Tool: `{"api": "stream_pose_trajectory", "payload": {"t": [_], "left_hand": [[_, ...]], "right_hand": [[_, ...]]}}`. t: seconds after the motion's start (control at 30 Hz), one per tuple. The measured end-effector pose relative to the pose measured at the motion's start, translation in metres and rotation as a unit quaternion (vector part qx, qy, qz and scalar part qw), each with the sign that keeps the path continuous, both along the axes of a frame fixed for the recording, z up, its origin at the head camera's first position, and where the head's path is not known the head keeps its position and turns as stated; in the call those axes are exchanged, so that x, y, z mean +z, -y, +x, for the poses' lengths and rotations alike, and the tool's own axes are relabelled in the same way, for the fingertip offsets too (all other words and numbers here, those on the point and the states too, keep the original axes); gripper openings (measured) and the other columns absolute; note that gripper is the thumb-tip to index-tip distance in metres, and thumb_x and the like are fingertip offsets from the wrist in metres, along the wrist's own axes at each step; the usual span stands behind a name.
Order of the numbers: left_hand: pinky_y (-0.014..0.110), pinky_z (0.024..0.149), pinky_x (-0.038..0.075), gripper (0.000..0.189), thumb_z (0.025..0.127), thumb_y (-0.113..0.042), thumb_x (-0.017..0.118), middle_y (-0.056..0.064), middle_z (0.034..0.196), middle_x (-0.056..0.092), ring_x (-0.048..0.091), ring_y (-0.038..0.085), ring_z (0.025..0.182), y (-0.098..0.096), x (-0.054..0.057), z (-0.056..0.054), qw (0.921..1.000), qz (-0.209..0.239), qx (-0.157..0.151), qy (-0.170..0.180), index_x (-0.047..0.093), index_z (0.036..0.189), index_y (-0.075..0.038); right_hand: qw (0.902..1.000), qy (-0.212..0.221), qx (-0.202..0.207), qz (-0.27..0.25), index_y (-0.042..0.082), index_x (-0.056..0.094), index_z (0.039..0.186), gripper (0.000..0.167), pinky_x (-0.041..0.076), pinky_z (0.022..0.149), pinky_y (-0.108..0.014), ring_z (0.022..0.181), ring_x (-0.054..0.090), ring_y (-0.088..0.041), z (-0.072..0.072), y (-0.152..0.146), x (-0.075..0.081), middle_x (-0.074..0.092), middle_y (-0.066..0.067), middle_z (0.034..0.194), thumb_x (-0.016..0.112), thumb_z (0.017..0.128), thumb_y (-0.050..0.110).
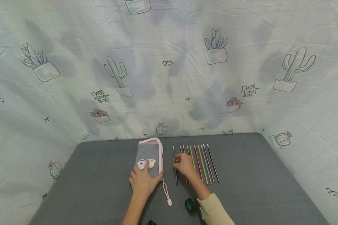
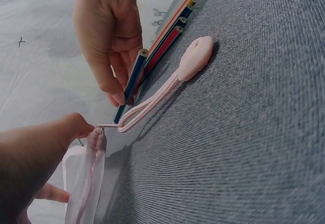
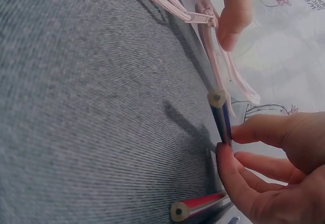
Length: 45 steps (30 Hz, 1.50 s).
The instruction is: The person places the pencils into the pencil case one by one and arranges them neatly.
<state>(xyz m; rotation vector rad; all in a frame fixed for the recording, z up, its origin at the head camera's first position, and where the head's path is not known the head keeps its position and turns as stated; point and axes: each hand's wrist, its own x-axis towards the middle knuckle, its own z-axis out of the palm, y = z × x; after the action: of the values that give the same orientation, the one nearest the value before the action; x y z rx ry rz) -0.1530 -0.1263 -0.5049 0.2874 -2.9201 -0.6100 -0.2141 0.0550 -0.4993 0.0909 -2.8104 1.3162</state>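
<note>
Pink-trimmed pouch [image 1: 143, 153] lies under the spread left hand [image 1: 145, 181], and at the pouch's three o'clock the right hand [image 1: 184, 163] pinches a dark pencil [image 1: 176, 173] in a narrow grip that, slipping, could send it rolling against the pencil row [image 1: 198, 163] beyond!

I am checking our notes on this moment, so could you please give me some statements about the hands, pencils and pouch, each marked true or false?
1. The right hand pinches a dark pencil. True.
2. The left hand rests on the zippered pouch. True.
3. In the head view, the zippered pouch lies to the right of the row of pencils. False: it lies to the left of the row of pencils.
4. The zippered pouch has pink edging. True.
5. The pull tab on the zipper cord is green. False: the pull tab is pink.
6. The dark pencil's near end is sharpened. False: it is flat and unsharpened.
</note>
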Motion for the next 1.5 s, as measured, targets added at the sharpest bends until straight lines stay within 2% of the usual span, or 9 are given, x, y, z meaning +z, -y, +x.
{"api": "stream_pose_trajectory", "payload": {"t": [0.23, 0.33, 0.53, 0.77, 0.9, 1.07, 1.5], "left_hand": [[0.071, 0.092, 0.044, 0.087, 0.083, -0.064, 0.075, 0.042, 0.128, 0.05, 0.055, 0.058, 0.112, 0.003, 0.002, 0.002, 1.0, 0.005, -0.007, 0.002, 0.058, 0.15, -0.011], [0.07, 0.091, 0.045, 0.085, 0.083, -0.063, 0.075, 0.041, 0.128, 0.051, 0.055, 0.058, 0.111, 0.005, 0.003, 0.002, 0.9999, 0.01, -0.01, -0.008, 0.06, 0.148, -0.011], [0.069, 0.09, 0.045, 0.082, 0.084, -0.063, 0.073, 0.04, 0.128, 0.051, 0.055, 0.057, 0.112, 0.006, 0.004, 0.002, 0.9997, 0.011, -0.015, -0.016, 0.061, 0.147, -0.012], [0.067, 0.085, 0.048, 0.081, 0.084, -0.066, 0.072, 0.036, 0.121, 0.054, 0.058, 0.054, 0.105, 0.008, 0.005, 0.002, 0.9993, 0.006, -0.024, -0.027, 0.063, 0.145, -0.013], [0.067, 0.084, 0.049, 0.081, 0.085, -0.066, 0.071, 0.036, 0.12, 0.055, 0.059, 0.054, 0.102, 0.009, 0.006, 0.003, 0.9992, 0.009, -0.023, -0.03, 0.063, 0.145, -0.013], [0.067, 0.085, 0.049, 0.082, 0.086, -0.067, 0.07, 0.035, 0.121, 0.055, 0.06, 0.054, 0.102, 0.01, 0.007, 0.003, 0.9996, 0.012, -0.021, -0.017, 0.061, 0.148, -0.014], [0.068, 0.089, 0.049, 0.08, 0.088, -0.067, 0.069, 0.036, 0.124, 0.056, 0.061, 0.055, 0.104, 0.01, 0.007, 0.001, 0.9996, 0.009, -0.026, -0.008, 0.061, 0.148, -0.014]], "right_hand": [[0.9985, 0.015, 0.012, -0.051, -0.012, 0.073, 0.114, 0.034, 0.059, 0.061, -0.034, 0.068, 0.07, -0.02, 0.005, -0.004, 0.003, 0.073, -0.015, 0.086, 0.078, 0.081, -0.006], [0.996, 0.029, 0.012, -0.083, -0.013, 0.072, 0.117, 0.035, 0.061, 0.062, -0.033, 0.069, 0.073, -0.022, 0.007, -0.006, 0.006, 0.074, -0.018, 0.089, 0.077, 0.083, -0.007], [0.992, 0.025, 0.022, -0.122, -0.013, 0.071, 0.12, 0.035, 0.062, 0.065, -0.036, 0.072, 0.075, -0.027, 0.008, -0.009, 0.005, 0.075, -0.023, 0.095, 0.077, 0.086, -0.008], [0.9906, 0.017, 0.021, -0.134, -0.011, 0.071, 0.122, 0.037, 0.063, 0.066, -0.037, 0.074, 0.076, -0.028, 0.004, -0.01, 0.003, 0.076, -0.024, 0.099, 0.078, 0.085, -0.007], [0.9878, 0.023, 0.02, -0.153, -0.01, 0.071, 0.124, 0.039, 0.063, 0.069, -0.037, 0.083, 0.077, -0.032, 0.002, -0.009, 0.006, 0.076, -0.026, 0.104, 0.078, 0.086, -0.008], [0.9839, 0.035, 0.022, -0.174, -0.012, 0.069, 0.126, 0.039, 0.064, 0.072, -0.038, 0.092, 0.077, -0.036, 0.002, -0.006, 0.01, 0.075, -0.028, 0.107, 0.077, 0.087, -0.009], [0.978, 0.045, 0.017, -0.203, -0.01, 0.069, 0.128, 0.04, 0.064, 0.072, -0.035, 0.09, 0.078, -0.033, -0.004, 0.004, 0.012, 0.074, -0.027, 0.108, 0.077, 0.088, -0.008]]}}
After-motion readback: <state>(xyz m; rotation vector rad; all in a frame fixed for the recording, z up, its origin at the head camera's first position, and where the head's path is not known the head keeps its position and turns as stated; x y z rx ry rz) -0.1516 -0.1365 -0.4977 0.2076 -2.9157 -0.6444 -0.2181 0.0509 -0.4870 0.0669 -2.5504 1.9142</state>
